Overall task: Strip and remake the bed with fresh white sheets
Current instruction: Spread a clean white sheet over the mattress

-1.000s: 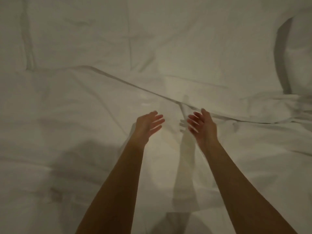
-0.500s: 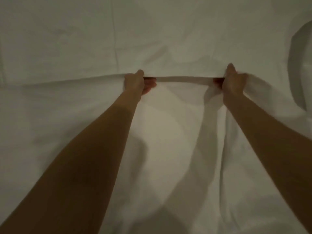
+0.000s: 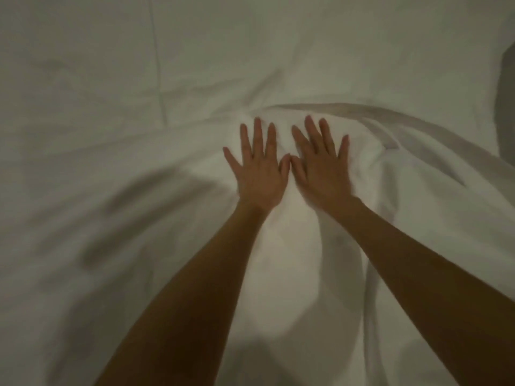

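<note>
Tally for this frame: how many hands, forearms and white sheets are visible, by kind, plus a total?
Hands: 2, left hand and right hand, both flat with fingers spread on the sheet.
Bare forearms: 2.
White sheets: at least 1, the white sheet; a folded edge shows, separate layers cannot be told apart.
Total: 5.

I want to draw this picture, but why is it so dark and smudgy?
In the head view the light is dim, so the white cotton sheet looks greyish; the left bare hand and right bare hand are fairly clear, but the creases at lower left are smeared by motion blur, and the arms cast soft shadows.
</note>
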The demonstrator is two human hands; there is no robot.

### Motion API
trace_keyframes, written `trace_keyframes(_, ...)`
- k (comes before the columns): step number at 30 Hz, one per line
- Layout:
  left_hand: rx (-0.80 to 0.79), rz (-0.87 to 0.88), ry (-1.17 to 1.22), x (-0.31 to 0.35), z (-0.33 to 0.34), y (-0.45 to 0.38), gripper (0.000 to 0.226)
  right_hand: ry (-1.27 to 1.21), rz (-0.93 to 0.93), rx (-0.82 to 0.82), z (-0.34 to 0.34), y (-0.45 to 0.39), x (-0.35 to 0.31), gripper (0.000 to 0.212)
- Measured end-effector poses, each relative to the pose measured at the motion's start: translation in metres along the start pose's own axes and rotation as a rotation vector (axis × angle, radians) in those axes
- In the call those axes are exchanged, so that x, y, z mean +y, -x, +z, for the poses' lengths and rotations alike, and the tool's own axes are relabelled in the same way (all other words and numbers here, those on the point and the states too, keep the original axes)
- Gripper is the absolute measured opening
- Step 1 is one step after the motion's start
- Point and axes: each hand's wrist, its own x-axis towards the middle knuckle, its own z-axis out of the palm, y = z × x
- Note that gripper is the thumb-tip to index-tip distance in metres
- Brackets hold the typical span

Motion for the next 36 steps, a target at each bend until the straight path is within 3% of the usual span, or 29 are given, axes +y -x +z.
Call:
trace_keyframes(4, 0.103, -0.044, -0.036, 0.005, 0.009, -0.006, 0.066, 0.080, -0.040, 0.093, -0.008, -0.009, 0.050, 0.056)
trace_keyframes(10, 0.075, -0.067, -0.101, 0.003, 0.015, -0.008, 0.060, 0.177, -0.111, 0.008, -0.038, -0.001, 0.117, 0.057)
trace_keyframes(12, 0.054, -0.047, -0.125, 0.006, 0.011, -0.010, 0.061, 0.115, -0.118, -0.003, -0.051, 0.010, 0.130, 0.055)
trace_keyframes(14, 0.004, -0.122, -0.023, 0.016, 0.000, -0.014, 0.063, -0.112, -0.091, 0.057, -0.063, 0.031, 0.144, 0.049)
trace_keyframes(16, -0.062, -0.198, 0.130, 0.039, -0.014, -0.018, 0.066, -0.370, 0.067, 0.215, -0.078, 0.064, 0.161, 0.031)
trace_keyframes(18, -0.025, -0.015, 0.249, 0.075, -0.025, -0.014, 0.068, -0.581, 0.347, 0.352, -0.084, 0.100, 0.179, 0.008)
trace_keyframes(20, 0.125, 0.275, 0.431, 0.123, -0.028, -0.003, 0.063, -0.863, 0.611, 0.469, -0.087, 0.135, 0.194, 0.021)
trace_keyframes(22, 0.143, 0.387, 0.569, 0.176, -0.032, 0.009, 0.059, -1.001, 0.721, 0.596, -0.092, 0.164, 0.206, 0.036)
trace_keyframes(24, 0.071, 0.391, 0.567, 0.222, -0.035, 0.012, 0.060, -0.941, 0.723, 0.657, -0.098, 0.183, 0.217, 0.047)
trace_keyframes(26, -0.042, 0.375, 0.398, 0.252, -0.034, 0.008, 0.054, -0.913, 0.729, 0.637, -0.099, 0.189, 0.226, 0.049)
trace_keyframes(29, -0.101, 0.295, 0.305, 0.266, -0.031, -0.007, 0.023, -0.898, 0.753, 0.593, -0.108, 0.178, 0.241, 0.017)
trace_keyframes(30, -0.118, 0.256, 0.395, 0.266, -0.032, -0.011, 0.017, -0.829, 0.719, 0.623, -0.118, 0.170, 0.248, 0.007)
trace_keyframes(32, -0.128, 0.188, 0.700, 0.270, -0.047, -0.017, 0.015, -0.689, 0.602, 0.697, -0.146, 0.147, 0.267, 0.008)
trace_keyframes(36, 0.050, 0.206, 0.955, 0.296, -0.084, -0.052, 0.030, -0.531, 0.483, 0.681, -0.197, 0.091, 0.302, 0.016)
